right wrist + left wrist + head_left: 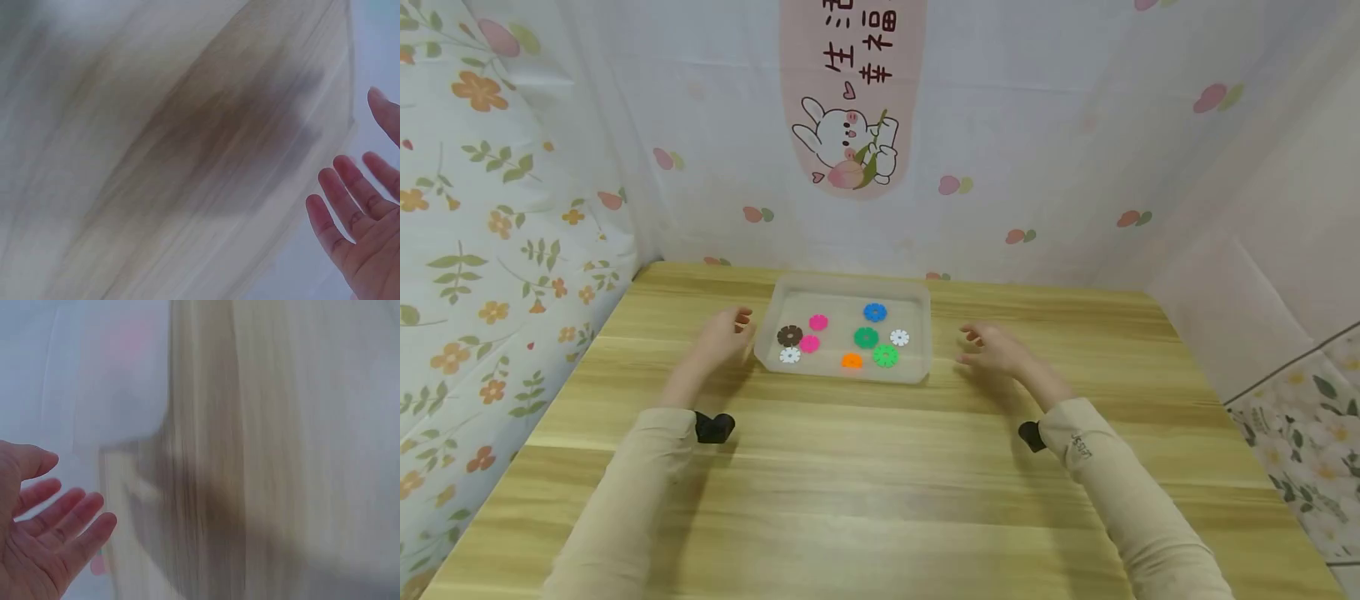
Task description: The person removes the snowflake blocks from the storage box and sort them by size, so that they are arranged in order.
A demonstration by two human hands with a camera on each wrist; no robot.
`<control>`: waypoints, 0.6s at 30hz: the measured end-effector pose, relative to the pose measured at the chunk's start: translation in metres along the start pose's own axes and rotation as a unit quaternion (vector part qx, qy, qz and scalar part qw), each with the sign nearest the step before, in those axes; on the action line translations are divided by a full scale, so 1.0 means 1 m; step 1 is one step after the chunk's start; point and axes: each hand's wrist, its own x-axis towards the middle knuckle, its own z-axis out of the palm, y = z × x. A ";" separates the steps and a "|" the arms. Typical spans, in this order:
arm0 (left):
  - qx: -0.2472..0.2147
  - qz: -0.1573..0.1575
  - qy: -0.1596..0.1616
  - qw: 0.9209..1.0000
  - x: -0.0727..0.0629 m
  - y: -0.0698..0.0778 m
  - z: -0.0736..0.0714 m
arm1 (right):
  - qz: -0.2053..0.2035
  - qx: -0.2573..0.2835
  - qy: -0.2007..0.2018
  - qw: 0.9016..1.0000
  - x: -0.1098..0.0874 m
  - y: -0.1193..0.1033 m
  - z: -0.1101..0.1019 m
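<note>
A shallow translucent plastic box (842, 286) stands toward the back of the table. Several notched plastic discs lie in it, among them a blue disc (875, 312), a brown disc (790, 336), a light green disc (886, 355) and an orange disc (852, 361), partly cut off by the box's front wall. Just left of the box is my left hand (728, 335), fingers relaxed and holding nothing; the left wrist view shows the hand (53, 528) apart from the box's corner. My right hand (992, 348) hovers to the right of the box, its fingers (337, 228) loosely spread around nothing.
The wooden table (850, 492) runs back to a printed cloth (1015, 150) hanging behind it. A floral curtain (497, 275) borders the left side, and another patterned cloth (1300, 400) lines the right. Each wrist carries a small black device (715, 427).
</note>
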 end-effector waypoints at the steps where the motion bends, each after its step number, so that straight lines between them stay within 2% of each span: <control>1: -0.008 -0.003 0.001 1.000 0.002 0.002 0.002 | 0.000 -0.003 -0.001 1.000 0.002 -0.002 0.001; 5: -0.023 -0.012 0.004 1.000 0.011 0.008 0.010 | 0.000 -0.004 -0.003 1.000 0.008 -0.008 0.002; 11: -0.020 -0.032 0.007 0.999 0.019 0.012 0.014 | -0.017 0.008 0.003 1.000 0.013 -0.021 -0.001; 18: -0.025 -0.032 -0.001 0.999 0.023 0.012 0.019 | -0.018 0.009 0.016 1.000 0.023 -0.034 0.000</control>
